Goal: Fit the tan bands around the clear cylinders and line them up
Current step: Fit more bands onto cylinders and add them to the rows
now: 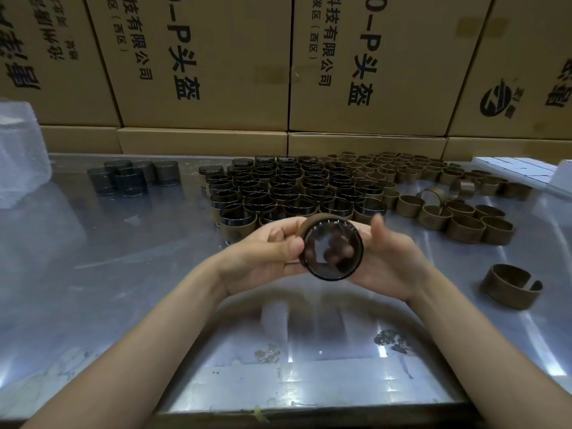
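left hand (266,252) pinches clear cylinder (332,250) with tan band (309,224) round it, held above steel table (123,274); right hand (387,258) cups its far side, fingers curled; banded cylinders (288,190) in rows beyond; loose bands (458,218) right of rows

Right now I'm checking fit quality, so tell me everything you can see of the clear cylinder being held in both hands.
The short clear glassy cylinder is held above the shiny metal table, its open round end facing the camera. A tan band wraps its far part. The left hand pinches its left side, thumb on the rim; the right hand cups it from behind, its fingers visible through the wall.
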Demonstrator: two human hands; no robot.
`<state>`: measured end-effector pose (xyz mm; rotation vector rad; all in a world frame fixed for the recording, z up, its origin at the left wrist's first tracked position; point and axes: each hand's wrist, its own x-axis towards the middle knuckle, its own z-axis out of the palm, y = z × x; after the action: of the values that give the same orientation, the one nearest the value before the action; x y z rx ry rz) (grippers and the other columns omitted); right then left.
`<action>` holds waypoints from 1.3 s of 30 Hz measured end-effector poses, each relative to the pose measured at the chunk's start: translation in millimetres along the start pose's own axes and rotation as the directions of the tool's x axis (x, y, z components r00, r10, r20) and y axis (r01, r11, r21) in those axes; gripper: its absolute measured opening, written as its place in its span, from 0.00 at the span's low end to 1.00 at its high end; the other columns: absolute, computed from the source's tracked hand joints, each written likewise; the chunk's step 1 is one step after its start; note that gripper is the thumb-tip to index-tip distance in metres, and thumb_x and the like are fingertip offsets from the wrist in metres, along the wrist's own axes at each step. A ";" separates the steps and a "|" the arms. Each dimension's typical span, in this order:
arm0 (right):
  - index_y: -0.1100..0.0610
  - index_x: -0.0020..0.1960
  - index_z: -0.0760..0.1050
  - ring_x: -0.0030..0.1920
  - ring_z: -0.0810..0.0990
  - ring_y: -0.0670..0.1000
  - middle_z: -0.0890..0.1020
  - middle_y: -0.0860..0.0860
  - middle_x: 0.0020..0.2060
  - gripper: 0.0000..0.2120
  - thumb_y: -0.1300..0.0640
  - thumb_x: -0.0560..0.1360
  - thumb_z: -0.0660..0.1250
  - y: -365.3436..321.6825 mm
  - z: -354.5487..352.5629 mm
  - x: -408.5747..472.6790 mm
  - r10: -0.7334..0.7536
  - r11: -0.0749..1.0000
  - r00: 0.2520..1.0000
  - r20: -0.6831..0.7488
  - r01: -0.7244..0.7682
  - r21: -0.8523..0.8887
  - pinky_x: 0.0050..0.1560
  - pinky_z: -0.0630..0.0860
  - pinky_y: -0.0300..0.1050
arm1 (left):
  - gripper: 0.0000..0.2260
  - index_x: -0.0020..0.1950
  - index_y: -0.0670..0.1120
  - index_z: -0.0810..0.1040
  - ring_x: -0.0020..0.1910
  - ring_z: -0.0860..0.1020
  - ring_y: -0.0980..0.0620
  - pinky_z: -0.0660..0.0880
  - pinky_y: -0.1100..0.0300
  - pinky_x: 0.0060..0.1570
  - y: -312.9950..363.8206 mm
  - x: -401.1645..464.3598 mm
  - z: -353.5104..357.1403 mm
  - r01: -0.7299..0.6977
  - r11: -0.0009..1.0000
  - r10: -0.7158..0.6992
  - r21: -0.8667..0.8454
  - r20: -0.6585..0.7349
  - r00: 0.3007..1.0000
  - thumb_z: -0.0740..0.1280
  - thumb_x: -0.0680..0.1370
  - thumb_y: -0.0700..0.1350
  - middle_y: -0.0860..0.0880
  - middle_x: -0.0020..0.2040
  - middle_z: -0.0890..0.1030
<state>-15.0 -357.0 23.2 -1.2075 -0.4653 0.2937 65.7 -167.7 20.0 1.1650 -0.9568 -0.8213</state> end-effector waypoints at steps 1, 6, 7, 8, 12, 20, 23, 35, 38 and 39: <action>0.68 0.69 0.66 0.65 0.71 0.63 0.73 0.66 0.63 0.45 0.36 0.66 0.71 1.1 -1.3 0.7 0.012 1.000 0.993 -0.117 -0.014 -0.020 0.68 0.66 0.56 | 0.31 0.57 0.46 0.81 0.54 0.78 0.48 0.77 0.57 0.52 1.7 1.6 1.2 -0.002 0.998 0.005 0.056 -0.045 0.999 0.75 0.62 0.64 0.46 0.52 0.82; 0.65 0.48 0.75 0.48 0.77 0.55 0.78 0.59 0.43 0.34 0.32 0.67 0.62 11.1 4.7 14.7 -0.100 0.941 0.906 -0.412 -0.049 -0.335 0.56 0.71 0.52 | 0.32 0.34 0.51 0.79 0.41 0.78 0.55 0.73 0.62 0.50 -2.2 7.9 4.4 -0.014 0.940 0.127 0.342 -0.312 0.942 0.54 0.66 0.78 0.50 0.37 0.79; 0.65 0.47 0.75 0.47 0.77 0.53 0.78 0.57 0.42 0.30 0.36 0.70 0.63 12.8 4.5 16.1 -0.143 0.921 0.896 -0.421 -0.036 -0.388 0.54 0.72 0.50 | 0.30 0.33 0.51 0.79 0.41 0.78 0.55 0.72 0.59 0.51 -4.6 8.4 3.7 -0.027 0.922 0.165 0.386 -0.329 0.930 0.52 0.71 0.74 0.50 0.36 0.79; 0.66 0.48 0.75 0.45 0.77 0.52 0.77 0.56 0.42 0.26 0.40 0.72 0.65 14.1 3.1 16.9 -0.186 0.905 0.886 -0.424 -0.014 -0.425 0.52 0.72 0.47 | 0.28 0.33 0.50 0.79 0.41 0.77 0.53 0.71 0.56 0.52 -6.2 7.7 3.5 -0.037 0.903 0.203 0.427 -0.350 0.915 0.52 0.74 0.70 0.50 0.36 0.79; 0.58 0.40 0.76 0.39 0.74 0.46 0.75 0.51 0.37 0.17 0.43 0.66 0.68 14.5 3.0 16.2 -0.279 0.886 0.839 -0.468 0.038 -0.462 0.42 0.70 0.41 | 0.21 0.40 0.51 0.76 0.43 0.73 0.55 0.69 0.57 0.49 -11.4 6.0 0.5 -0.033 0.624 0.390 0.781 -0.274 0.879 0.54 0.74 0.66 0.51 0.41 0.76; 0.46 0.36 0.75 0.39 0.72 0.40 0.74 0.46 0.43 0.07 0.51 0.71 0.71 25.9 -7.3 20.1 -0.540 0.527 0.706 -0.459 -0.142 -0.838 0.42 0.69 0.32 | 0.30 0.66 0.52 0.72 0.65 0.68 0.58 0.63 0.63 0.64 -13.2 4.7 -11.7 0.089 0.226 0.455 0.970 -0.186 0.871 0.58 0.73 0.70 0.56 0.62 0.75; 0.46 0.38 0.74 0.46 0.73 0.40 0.74 0.43 0.45 0.07 0.45 0.70 0.70 31.6 -18.6 20.1 -0.567 0.377 0.696 -0.440 -0.255 -0.890 0.46 0.72 0.37 | 0.37 0.73 0.54 0.66 0.73 0.59 0.54 0.47 0.43 0.73 -12.2 4.4 -19.5 0.302 0.122 0.435 0.945 -0.325 0.840 0.51 0.69 0.73 0.55 0.72 0.67; 0.48 0.64 0.69 0.70 0.64 0.49 0.64 0.43 0.72 0.21 0.42 0.75 0.65 42.5 -25.8 35.0 -0.470 -0.002 0.777 -0.418 -0.474 -0.880 0.57 0.73 0.51 | 0.34 0.77 0.59 0.55 0.76 0.46 0.38 0.55 0.35 0.71 -23.4 1.3 -45.9 0.612 0.146 0.295 0.777 -0.625 0.723 0.65 0.74 0.63 0.48 0.79 0.52; 0.48 0.64 0.69 0.69 0.63 0.51 0.64 0.43 0.72 0.18 0.44 0.77 0.64 43.5 -27.3 38.4 -0.483 -0.036 0.774 -0.410 -0.486 -0.873 0.56 0.73 0.51 | 0.33 0.76 0.59 0.58 0.76 0.46 0.39 0.62 0.38 0.68 -25.9 3.9 -47.0 0.591 0.195 0.318 0.783 -0.620 0.717 0.66 0.75 0.61 0.48 0.78 0.53; 0.48 0.64 0.69 0.69 0.63 0.51 0.64 0.43 0.72 0.17 0.44 0.77 0.63 43.6 -28.1 39.3 -0.486 -0.041 0.771 -0.412 -0.491 -0.870 0.55 0.73 0.50 | 0.33 0.76 0.59 0.58 0.77 0.46 0.40 0.64 0.38 0.67 -26.9 4.9 -47.3 0.584 0.208 0.323 0.784 -0.619 0.716 0.67 0.75 0.61 0.48 0.78 0.54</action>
<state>34.2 -347.6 -18.4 -2.7482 0.1130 -0.7539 110.2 -160.6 -11.0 2.5379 -0.6200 0.3783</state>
